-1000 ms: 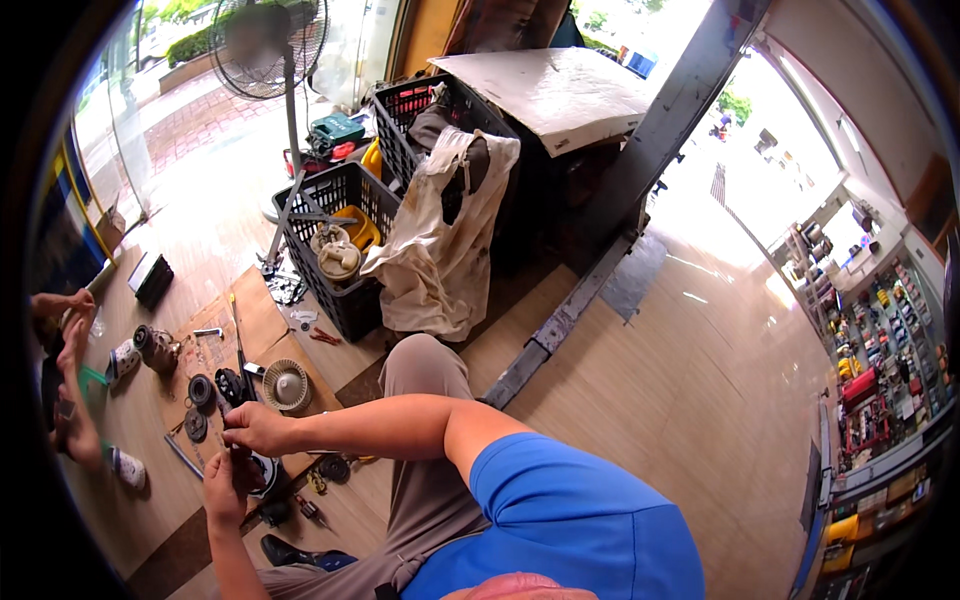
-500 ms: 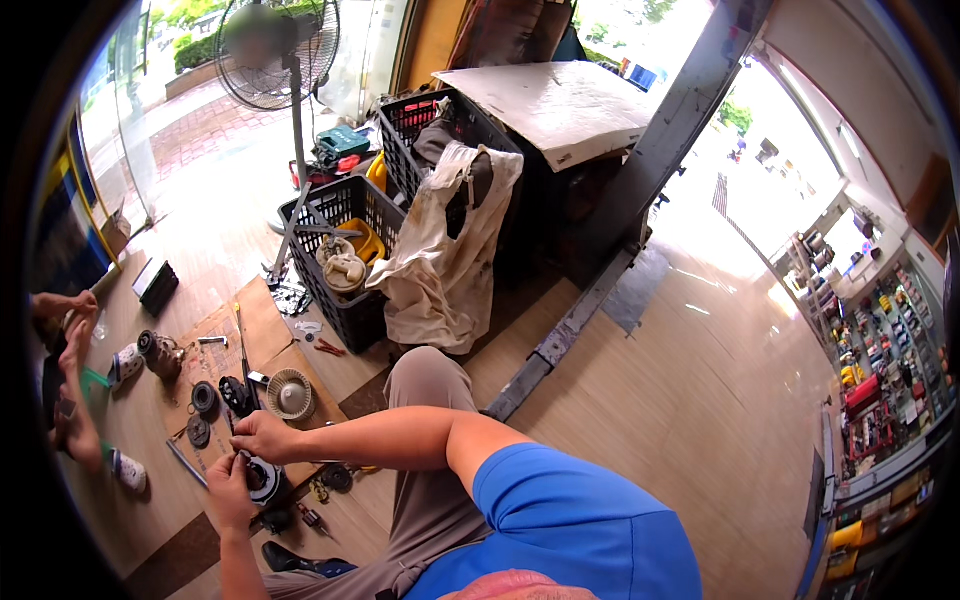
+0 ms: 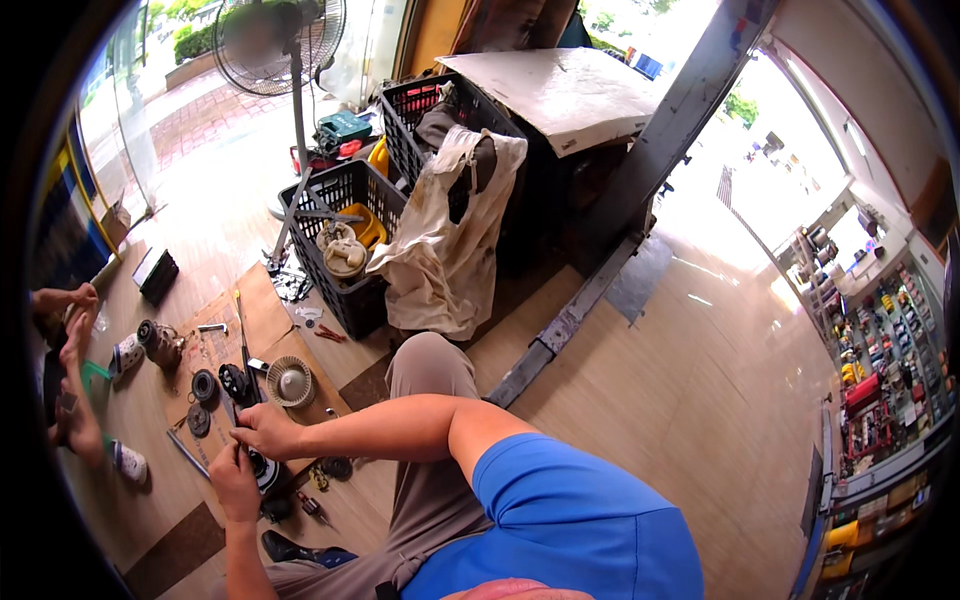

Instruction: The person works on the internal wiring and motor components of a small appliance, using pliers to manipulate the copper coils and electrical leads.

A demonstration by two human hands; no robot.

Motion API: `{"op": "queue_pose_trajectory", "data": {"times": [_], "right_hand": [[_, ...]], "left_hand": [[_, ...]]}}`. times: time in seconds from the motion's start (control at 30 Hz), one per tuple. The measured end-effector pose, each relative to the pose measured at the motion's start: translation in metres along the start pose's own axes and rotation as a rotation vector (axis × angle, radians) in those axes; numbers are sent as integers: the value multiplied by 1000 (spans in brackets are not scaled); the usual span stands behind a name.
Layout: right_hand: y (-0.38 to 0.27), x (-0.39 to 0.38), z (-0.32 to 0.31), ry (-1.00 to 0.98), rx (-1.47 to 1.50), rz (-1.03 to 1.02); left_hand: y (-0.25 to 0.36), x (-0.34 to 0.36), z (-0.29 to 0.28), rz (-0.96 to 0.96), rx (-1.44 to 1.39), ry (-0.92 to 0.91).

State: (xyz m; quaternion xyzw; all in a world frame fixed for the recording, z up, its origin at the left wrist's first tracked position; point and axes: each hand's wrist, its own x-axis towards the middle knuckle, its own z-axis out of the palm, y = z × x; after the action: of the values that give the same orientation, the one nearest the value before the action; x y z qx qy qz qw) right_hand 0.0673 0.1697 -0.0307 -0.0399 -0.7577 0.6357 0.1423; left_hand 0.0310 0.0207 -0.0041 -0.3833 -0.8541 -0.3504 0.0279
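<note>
I sit on the floor over a cardboard sheet (image 3: 225, 325). My left hand (image 3: 234, 482) is closed around the side of a round black and metal part (image 3: 268, 472) that rests on the cardboard. My right hand (image 3: 263, 430) reaches across from the right, its fingers pinched on the top of the same part. Whether it also holds a small tool is hidden. Around the part lie a pale finned disc (image 3: 290, 381), a black pulley (image 3: 234, 379), two dark discs (image 3: 204, 386) and a long thin rod (image 3: 241, 335).
Another person's hands and feet (image 3: 66, 318) are at the left edge by a cylindrical part (image 3: 160, 343). Behind the cardboard stand black crates (image 3: 352, 245) draped with a cloth (image 3: 450, 250), plus a pedestal fan (image 3: 280, 45). A metal beam (image 3: 565, 325) crosses the floor. Stocked shelves (image 3: 880, 390) fill the right.
Both hands stay on the round part with only small shifts. The view has drifted slightly, so the crates and fan sit a little lower and further right.
</note>
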Motion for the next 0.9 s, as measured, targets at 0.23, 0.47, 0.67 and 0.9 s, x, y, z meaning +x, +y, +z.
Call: {"op": "queue_pose_trajectory", "data": {"times": [0.23,0.47,0.67,0.9], "right_hand": [[-15,11,-15,-132,221,-113],[-19,11,-18,-241,337,-22],[-18,9,-10,-86,249,-105],[18,8,-2,33,-47,26]], "left_hand": [[-25,-4,-5,-553,-1273,-311],[-19,-9,0,-596,-1519,-161],[-28,-4,-2,-347,-1114,-181],[7,0,-2,169,156,62]]}}
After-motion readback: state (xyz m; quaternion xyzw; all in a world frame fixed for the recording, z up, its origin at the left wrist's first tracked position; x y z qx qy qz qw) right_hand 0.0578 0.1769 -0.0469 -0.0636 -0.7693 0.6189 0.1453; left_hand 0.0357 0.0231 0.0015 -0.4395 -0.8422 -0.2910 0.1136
